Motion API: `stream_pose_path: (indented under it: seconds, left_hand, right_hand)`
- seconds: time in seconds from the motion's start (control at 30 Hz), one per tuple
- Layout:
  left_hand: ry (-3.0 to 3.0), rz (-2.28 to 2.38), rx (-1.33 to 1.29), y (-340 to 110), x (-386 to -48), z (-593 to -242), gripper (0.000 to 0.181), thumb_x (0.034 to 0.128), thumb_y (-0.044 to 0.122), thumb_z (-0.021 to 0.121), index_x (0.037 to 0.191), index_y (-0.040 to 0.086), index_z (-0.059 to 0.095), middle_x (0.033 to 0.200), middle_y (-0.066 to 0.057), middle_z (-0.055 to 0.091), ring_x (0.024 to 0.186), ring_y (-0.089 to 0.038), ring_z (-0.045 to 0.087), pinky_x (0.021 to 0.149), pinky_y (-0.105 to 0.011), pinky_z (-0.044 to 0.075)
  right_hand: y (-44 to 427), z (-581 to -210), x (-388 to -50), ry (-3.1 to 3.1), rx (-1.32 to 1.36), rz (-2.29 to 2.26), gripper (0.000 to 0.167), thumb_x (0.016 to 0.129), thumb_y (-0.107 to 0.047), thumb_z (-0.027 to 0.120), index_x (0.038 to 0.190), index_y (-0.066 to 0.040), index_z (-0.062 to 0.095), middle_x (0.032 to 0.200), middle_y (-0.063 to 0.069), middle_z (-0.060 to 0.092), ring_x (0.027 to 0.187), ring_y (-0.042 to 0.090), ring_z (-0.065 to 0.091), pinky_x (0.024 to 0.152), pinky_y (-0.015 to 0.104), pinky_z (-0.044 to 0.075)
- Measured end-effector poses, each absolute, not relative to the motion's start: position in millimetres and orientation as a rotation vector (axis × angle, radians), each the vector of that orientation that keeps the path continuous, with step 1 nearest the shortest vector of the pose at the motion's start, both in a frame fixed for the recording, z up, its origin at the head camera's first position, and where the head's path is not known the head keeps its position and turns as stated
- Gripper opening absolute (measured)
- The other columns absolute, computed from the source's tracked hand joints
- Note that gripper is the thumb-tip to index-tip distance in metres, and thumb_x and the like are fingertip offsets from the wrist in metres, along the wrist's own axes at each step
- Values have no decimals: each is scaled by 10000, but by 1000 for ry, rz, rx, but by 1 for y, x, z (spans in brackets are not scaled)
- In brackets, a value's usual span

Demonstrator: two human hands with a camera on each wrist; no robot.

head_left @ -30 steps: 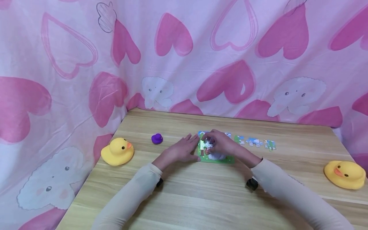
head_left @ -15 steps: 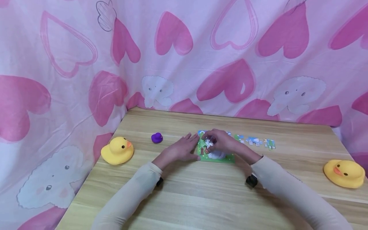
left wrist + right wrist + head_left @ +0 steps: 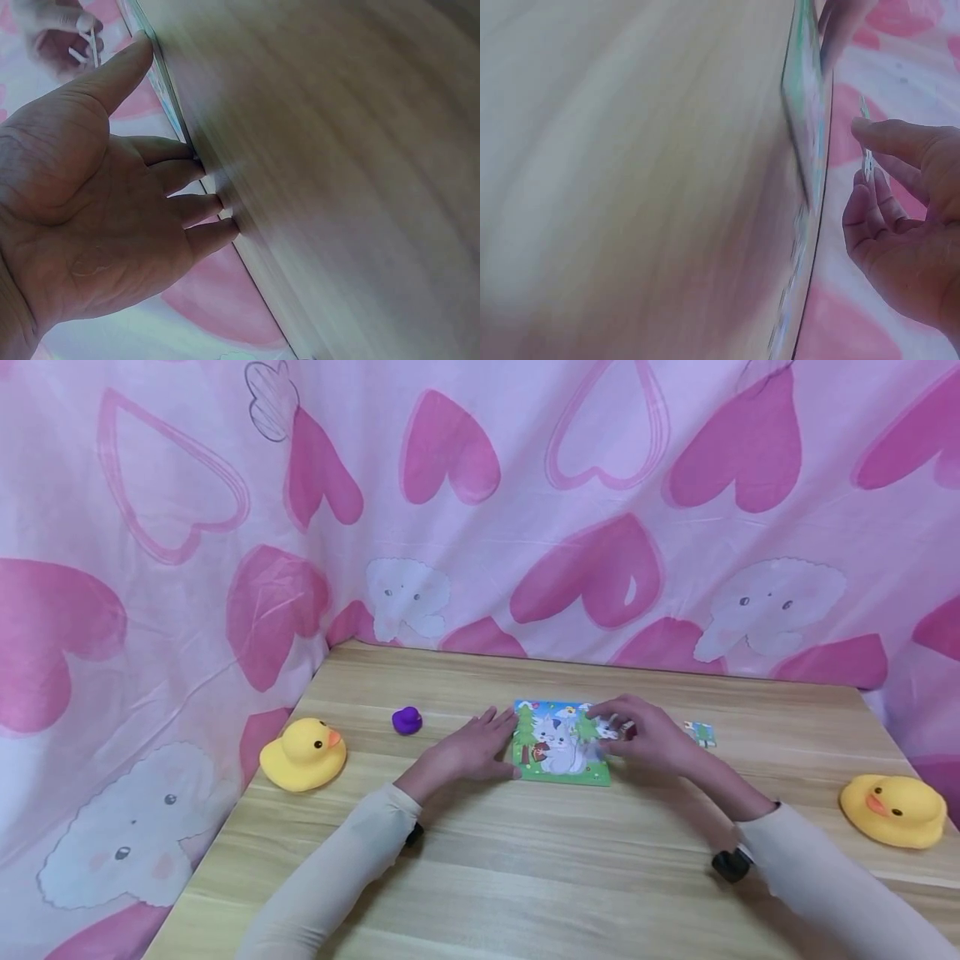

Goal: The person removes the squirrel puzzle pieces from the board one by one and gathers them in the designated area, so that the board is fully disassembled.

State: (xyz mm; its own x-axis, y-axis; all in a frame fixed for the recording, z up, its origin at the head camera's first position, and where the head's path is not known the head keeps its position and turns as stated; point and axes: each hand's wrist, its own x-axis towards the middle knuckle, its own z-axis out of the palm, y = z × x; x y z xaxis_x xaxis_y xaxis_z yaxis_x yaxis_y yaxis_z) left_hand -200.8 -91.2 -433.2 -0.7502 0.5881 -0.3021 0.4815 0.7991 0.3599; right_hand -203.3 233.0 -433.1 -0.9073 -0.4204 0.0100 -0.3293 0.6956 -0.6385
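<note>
The left hand (image 3: pixel 474 750) holds its fingers straight and thumb out, while the right hand (image 3: pixel 652 740), to its right, pinches between thumb and curled fingers.

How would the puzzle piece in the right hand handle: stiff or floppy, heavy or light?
The puzzle piece is probably fairly stiff: it looks straight, edge-on, in the right hand. It's likely light, given its thin edge. Being flat, it probably wouldn't roll.

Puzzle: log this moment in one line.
left hand: at left edge of puzzle | right hand: pinches raised piece | loose piece: on table
</note>
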Motion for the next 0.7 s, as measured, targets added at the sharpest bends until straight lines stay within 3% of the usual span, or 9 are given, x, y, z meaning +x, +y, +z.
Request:
stream_pose_path:
  seconds: [0.33,0.7]
  left_hand:
    - [2587,367,807,-91,-203,-434,968,1014,503,665,1695,50,146,1796,-114,65,1667,-398,60,1370,-547,131]
    - [2582,377,805,-92,-201,-433,962,1016,494,666,1696,55,146,1797,-113,66,1669,-390,54,1371,-539,127]
  right_hand:
    - [275,-444,-189,2773,-645,-973,451,879,-115,865,1309,-145,732,1099,65,662,955,201,627,745,210,579]
    - [280,-449,-186,2704,-628,-927,417,877,-119,863,1277,-171,753,1041,35,638,905,202,556,696,201,509]
